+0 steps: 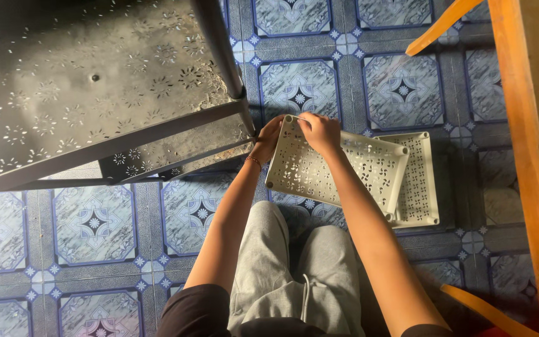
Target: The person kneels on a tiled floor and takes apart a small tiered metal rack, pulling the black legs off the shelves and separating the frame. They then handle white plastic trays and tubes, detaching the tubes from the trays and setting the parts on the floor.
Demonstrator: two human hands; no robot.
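Observation:
I hold a cream perforated plastic shelf tray (329,171) tilted above the floor. My left hand (268,138) grips its near-left corner, close to the leg of a black perforated metal rack (95,93). My right hand (320,131) is closed over the tray's top edge, just right of the left hand. A second cream tray (419,187) lies flat on the floor under and to the right of the held one. My knees in grey trousers (294,262) are below the trays.
The floor has blue patterned tiles (95,224). The black rack with its lower shelf (182,156) fills the upper left. Orange wooden furniture (531,156) runs down the right edge, with wooden pieces at top right (438,25) and bottom right (488,312).

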